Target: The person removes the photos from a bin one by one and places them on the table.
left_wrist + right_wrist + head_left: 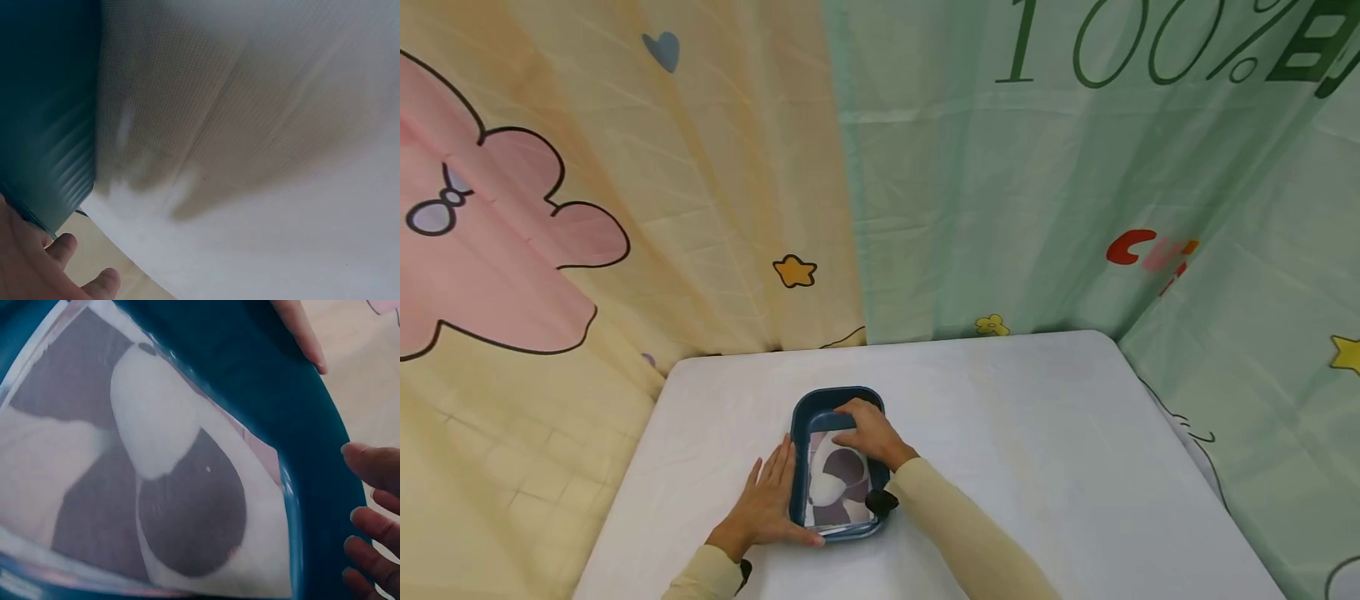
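A dark teal tray (800,433) with raised walls stands on the white table. Inside lies a flat rectangular printed piece (194,519) in grey and white; whether it is a card or a packet I cannot tell. My left hand (767,500) rests along the tray's left wall, fingers straight, thumb at the near corner. In the left wrist view, part of that hand (37,262) shows beside the ribbed wall. Over the far right part of the tray reaches my right hand (871,433). Its loosely bent fingers (369,528) have nothing between them in the right wrist view.
The white-covered table (1037,467) extends well to the right of the tray. Printed curtains (715,192) hang behind its far edge and along both sides. A small black device (882,502) sits at my right wrist.
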The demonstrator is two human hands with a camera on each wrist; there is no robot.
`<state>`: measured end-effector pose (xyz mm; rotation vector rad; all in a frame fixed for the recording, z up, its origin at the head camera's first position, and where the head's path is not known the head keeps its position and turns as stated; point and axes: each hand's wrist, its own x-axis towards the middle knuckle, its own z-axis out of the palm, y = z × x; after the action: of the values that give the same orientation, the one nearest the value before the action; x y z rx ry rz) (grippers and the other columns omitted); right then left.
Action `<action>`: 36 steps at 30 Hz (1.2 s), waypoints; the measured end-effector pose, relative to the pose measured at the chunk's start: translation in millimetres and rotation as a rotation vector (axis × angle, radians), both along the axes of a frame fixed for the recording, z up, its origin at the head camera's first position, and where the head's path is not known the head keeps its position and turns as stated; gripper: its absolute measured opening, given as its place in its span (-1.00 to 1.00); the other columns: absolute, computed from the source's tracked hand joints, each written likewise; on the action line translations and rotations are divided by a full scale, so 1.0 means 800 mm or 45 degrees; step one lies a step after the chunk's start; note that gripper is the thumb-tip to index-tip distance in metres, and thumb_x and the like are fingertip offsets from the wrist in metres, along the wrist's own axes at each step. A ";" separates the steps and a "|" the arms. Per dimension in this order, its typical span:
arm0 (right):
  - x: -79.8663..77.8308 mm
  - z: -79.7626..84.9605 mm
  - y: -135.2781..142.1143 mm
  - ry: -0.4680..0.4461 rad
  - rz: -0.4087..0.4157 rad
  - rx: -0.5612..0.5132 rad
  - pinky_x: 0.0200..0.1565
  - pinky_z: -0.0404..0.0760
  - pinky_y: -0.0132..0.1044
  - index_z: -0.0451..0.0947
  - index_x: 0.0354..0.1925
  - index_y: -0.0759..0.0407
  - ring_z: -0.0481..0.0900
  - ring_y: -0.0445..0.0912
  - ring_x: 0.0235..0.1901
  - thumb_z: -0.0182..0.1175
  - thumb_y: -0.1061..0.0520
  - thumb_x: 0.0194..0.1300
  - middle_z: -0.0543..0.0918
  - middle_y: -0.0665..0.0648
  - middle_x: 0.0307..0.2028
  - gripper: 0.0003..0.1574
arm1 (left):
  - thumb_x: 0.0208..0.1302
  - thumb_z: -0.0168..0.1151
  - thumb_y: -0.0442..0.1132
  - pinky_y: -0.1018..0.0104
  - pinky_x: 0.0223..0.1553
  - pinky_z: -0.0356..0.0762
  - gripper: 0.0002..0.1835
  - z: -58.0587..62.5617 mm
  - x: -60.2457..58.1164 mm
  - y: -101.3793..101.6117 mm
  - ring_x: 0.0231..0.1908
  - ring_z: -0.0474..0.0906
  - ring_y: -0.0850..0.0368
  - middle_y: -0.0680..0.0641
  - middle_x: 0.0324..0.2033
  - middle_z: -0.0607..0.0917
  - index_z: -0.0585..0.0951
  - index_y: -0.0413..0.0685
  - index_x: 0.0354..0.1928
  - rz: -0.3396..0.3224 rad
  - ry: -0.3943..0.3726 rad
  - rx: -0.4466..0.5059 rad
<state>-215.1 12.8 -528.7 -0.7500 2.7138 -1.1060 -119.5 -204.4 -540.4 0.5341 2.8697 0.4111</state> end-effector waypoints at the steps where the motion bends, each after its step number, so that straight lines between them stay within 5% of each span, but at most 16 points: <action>1: 0.000 -0.002 -0.004 0.001 -0.009 0.004 0.16 0.46 -0.11 0.55 0.12 0.26 0.50 0.03 0.08 0.37 0.08 0.18 0.57 0.15 0.02 -0.44 | -0.50 0.28 0.66 -0.32 0.33 -0.13 0.63 -0.001 0.000 0.000 0.44 -0.11 -0.28 -0.36 0.47 -0.14 -0.08 -0.41 0.45 0.002 0.000 0.007; 14: 0.014 -0.028 -0.035 -0.008 -0.185 0.185 0.19 0.36 0.03 0.61 0.03 0.23 0.53 0.04 0.08 0.37 0.13 0.15 0.63 0.16 0.01 -0.54 | -0.50 0.30 0.65 -0.33 0.32 -0.10 0.64 -0.004 0.001 -0.002 0.44 -0.11 -0.28 -0.36 0.47 -0.16 -0.10 -0.41 0.45 0.007 -0.007 0.048; 20: 0.021 -0.035 -0.037 0.020 -0.177 0.202 0.13 0.36 0.00 0.64 -0.02 0.18 0.56 0.01 0.04 0.37 0.12 0.15 0.67 0.11 -0.03 -0.60 | -0.52 0.28 0.67 -0.32 0.33 -0.09 0.64 -0.007 0.000 -0.002 0.45 -0.13 -0.26 -0.34 0.48 -0.17 -0.10 -0.38 0.46 0.020 -0.009 0.052; 36: 0.021 -0.032 -0.031 -0.028 -0.135 -0.076 -0.07 0.61 -0.28 0.68 -0.09 0.24 0.66 -0.10 -0.13 0.36 0.24 0.13 0.73 0.09 -0.18 -0.68 | -0.50 0.32 0.62 -0.34 0.31 -0.07 0.63 -0.001 0.000 -0.001 0.44 -0.11 -0.30 -0.37 0.47 -0.16 -0.09 -0.41 0.45 0.011 -0.010 0.083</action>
<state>-198.0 -12.3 -554.6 -0.6044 2.7417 -1.2143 -119.1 -204.9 -541.1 0.5303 2.8600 0.5080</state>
